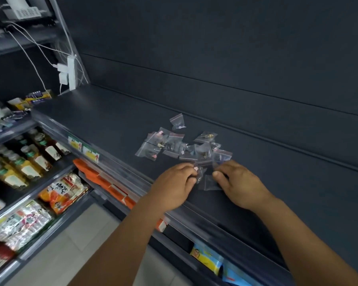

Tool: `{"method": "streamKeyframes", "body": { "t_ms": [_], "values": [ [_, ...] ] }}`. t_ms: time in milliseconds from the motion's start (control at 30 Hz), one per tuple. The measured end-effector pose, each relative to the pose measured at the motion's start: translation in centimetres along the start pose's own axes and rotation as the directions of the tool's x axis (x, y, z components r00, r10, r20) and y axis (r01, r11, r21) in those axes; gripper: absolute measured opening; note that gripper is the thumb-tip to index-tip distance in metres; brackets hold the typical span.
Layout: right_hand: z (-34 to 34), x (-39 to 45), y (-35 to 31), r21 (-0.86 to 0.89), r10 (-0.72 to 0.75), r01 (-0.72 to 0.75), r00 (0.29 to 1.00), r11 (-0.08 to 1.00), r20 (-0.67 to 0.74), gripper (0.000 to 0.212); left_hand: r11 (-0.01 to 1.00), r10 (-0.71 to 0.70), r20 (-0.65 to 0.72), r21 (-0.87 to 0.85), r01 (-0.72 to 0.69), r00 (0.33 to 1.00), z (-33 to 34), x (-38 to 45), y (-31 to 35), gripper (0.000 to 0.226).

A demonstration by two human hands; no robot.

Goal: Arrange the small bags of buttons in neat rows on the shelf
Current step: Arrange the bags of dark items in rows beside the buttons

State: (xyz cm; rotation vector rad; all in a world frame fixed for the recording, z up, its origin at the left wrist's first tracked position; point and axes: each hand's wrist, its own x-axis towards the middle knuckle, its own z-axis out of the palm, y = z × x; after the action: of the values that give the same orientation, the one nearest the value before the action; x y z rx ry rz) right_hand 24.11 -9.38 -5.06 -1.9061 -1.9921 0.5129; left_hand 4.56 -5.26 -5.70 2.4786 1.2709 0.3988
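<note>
Fingertips of both hands are curled onto small clear bags near the front edge of the shelf [103, 120]: one bag [199, 174] is pinched by the left hand [174, 185], and another bag [209, 183], lying flat, is gripped at its edge by the right hand [239, 183]. Just behind the hands, a loose pile of bags [180, 144] is spread untidily toward the shelf's middle, several overlapping, with one bag [177, 121] set slightly apart toward the back. Bottles [25, 159] and snack packets [64, 193] are seen on lower shelves at the left, and a white power strip [71, 72] is fixed near the back left corner.
</note>
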Motion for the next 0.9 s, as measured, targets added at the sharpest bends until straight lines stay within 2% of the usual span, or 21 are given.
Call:
{"method": "streamKeyframes", "body": {
  "t_ms": [67,133,167,200,300,333,433,533,667,767,900],
  "values": [
    [0.0,-0.5,-0.1,0.038,0.016,-0.013,0.996,0.999,-0.087,0.033,0.997,0.017,0.000,-0.077,-0.017,1.000,-0.4,0.1,-0.2,0.020],
    [0.2,-0.5,-0.3,0.082,0.065,-0.048,0.976,0.995,-0.209,0.024,0.992,-0.023,-0.040,-0.122,0.018,0.999,-0.4,0.4,-0.1,0.015],
    [0.4,-0.3,-0.5,0.105,0.108,-0.083,0.959,0.991,-0.263,0.016,0.994,-0.055,-0.061,-0.100,0.048,0.997,-0.4,0.5,0.0,0.019],
    [0.5,0.1,-0.7,0.120,0.169,-0.139,0.940,0.983,-0.298,0.019,0.995,-0.093,-0.072,-0.046,0.090,0.993,-0.3,0.7,-0.1,0.027],
    [1.0,1.5,-0.9,0.113,0.395,-0.379,0.887,0.918,-0.237,0.049,0.965,-0.188,-0.052,0.174,0.195,0.981,0.0,1.2,-0.4,0.053],
    [1.2,1.9,-1.1,0.092,0.438,-0.429,0.874,0.899,-0.211,0.052,0.958,-0.206,-0.044,0.196,0.211,0.978,0.1,1.3,-0.3,0.056],
    [1.9,2.9,-1.9,0.064,0.482,-0.479,0.860,0.876,-0.164,0.035,0.967,-0.235,-0.046,0.095,0.238,0.971,0.4,1.7,0.0,0.051],
    [2.1,3.3,-2.4,0.113,0.499,-0.486,0.853,0.867,-0.155,0.010,0.971,-0.240,-0.034,-0.022,0.240,0.970,0.4,2.1,0.2,0.035],
    [1.8,2.5,-2.5,0.263,0.501,-0.444,0.838,0.856,-0.215,0.012,0.970,-0.180,-0.082,-0.181,0.163,0.980,0.0,1.9,0.3,0.005],
    [1.1,1.2,-2.9,0.438,0.510,-0.346,0.789,0.830,-0.342,0.015,0.926,-0.156,-0.110,-0.361,0.107,0.982,-0.7,2.0,0.7,0.011],
    [-0.5,-1.3,-3.8,0.694,0.567,-0.183,0.733,0.697,-0.377,0.018,0.765,-0.167,-0.097,-0.640,0.067,0.981,-1.3,2.5,3.2,0.030]
  ]
}}
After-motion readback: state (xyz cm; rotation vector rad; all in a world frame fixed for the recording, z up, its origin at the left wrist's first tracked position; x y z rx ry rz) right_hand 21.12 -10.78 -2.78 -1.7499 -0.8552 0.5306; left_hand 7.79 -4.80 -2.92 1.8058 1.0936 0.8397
